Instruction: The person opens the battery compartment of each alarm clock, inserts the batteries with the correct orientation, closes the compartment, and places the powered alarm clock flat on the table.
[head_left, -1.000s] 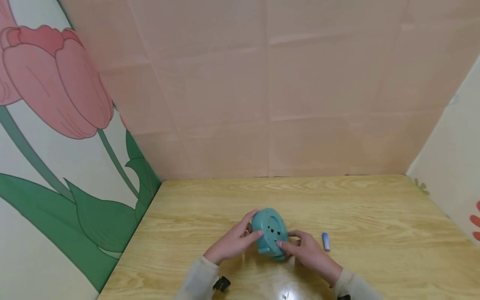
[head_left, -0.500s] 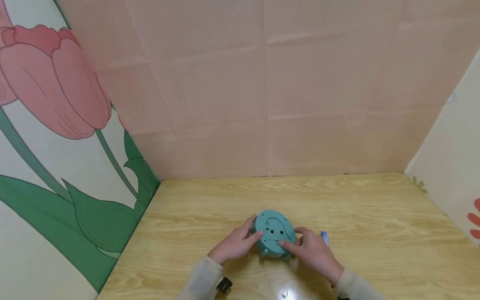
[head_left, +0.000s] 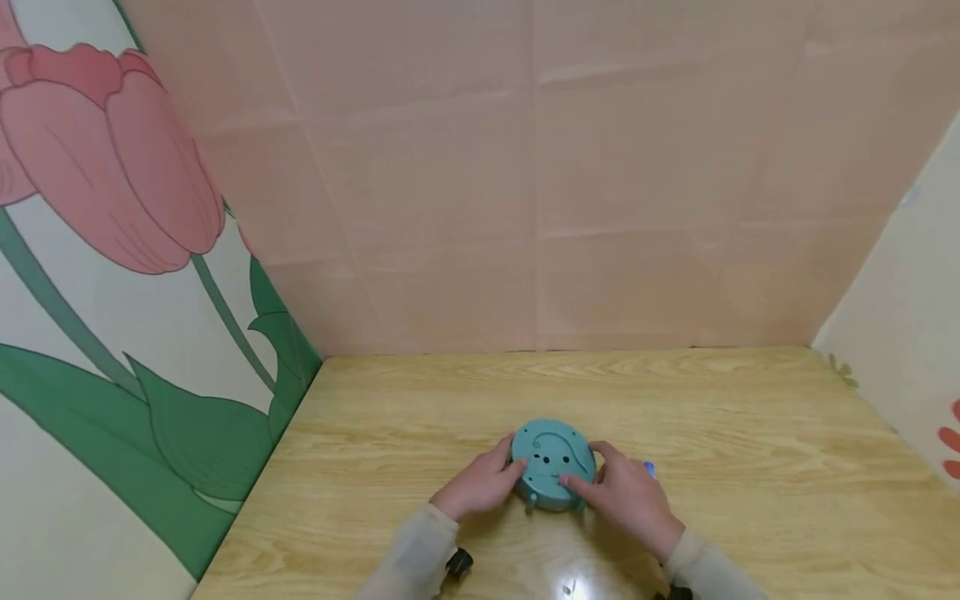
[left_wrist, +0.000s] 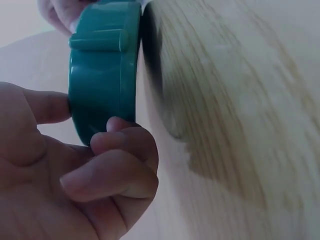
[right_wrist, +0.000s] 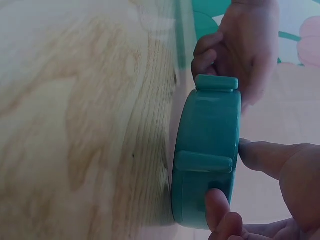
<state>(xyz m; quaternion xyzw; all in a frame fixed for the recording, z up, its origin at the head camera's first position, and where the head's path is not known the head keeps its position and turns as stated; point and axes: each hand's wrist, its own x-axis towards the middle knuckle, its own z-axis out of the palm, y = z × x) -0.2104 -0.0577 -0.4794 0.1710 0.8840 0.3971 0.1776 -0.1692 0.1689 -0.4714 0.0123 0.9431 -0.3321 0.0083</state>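
Note:
A round teal object (head_left: 552, 487) with small dark holes and a curved groove on its upward side is held between both hands, just over the table. My left hand (head_left: 480, 485) grips its left edge, thumb on the holed side and fingers at the rim and underside. On the right, my right hand (head_left: 628, 498) pinches it, the thumb on the lower part of that side. Two short rounded feet stick out of the rim of the teal object (right_wrist: 207, 125) in the right wrist view. A blue battery-like piece (head_left: 650, 469) is mostly hidden behind my right hand.
The wooden table (head_left: 390, 417) meets a pinkish covered wall (head_left: 435, 183) at the back. A tulip-painted wall (head_left: 112, 167) stands at the left, a pale wall (head_left: 900, 308) at the right.
The teal object has turned so its holed side shows more fully to the head view, and it has shifted slightly right. My right hand now covers more of the blue piece.

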